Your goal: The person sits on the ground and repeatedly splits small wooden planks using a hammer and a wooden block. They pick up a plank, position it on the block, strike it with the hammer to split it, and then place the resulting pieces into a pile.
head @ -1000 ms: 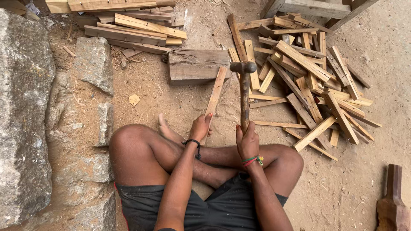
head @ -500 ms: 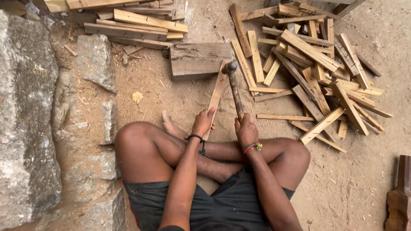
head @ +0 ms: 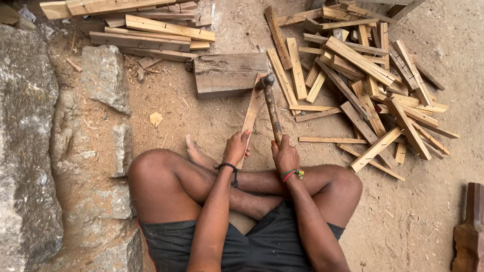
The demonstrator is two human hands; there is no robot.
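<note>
My left hand [head: 236,147] has its fingers wrapped round the near end of a thin wooden slat [head: 252,112]. The slat runs away from me, its far end resting on the edge of the thick wood block [head: 228,74] lying on the dirt floor [head: 201,116].

My right hand [head: 285,155] has its fingers closed round the handle of the hammer [head: 272,108]. The hammer head is at the far end of the slat, right at the block's corner; contact can't be confirmed from this angle. Slat and hammer handle sit just beside each other, converging at the top.

I am sitting cross-legged on the floor, bare foot [head: 194,151] just left of the slat, knees either side of both hands.

Surroundings:
- Right: loose pile of short slats [head: 373,85], criss-crossed, several with nails sticking out. The nearest pieces lie just beside the hammer handle and crowd that side.
- Top left: neater stack of longer slats [head: 151,32], beyond the block.
- Left: rough stone slabs [head: 103,75] and a big rock face [head: 25,151], well apart from the hands.
- Small yellowish scrap [head: 156,119] on the dirt between stones and slat.
- Bottom right edge: dark reddish wooden piece [head: 469,231], partly cut off.
</note>
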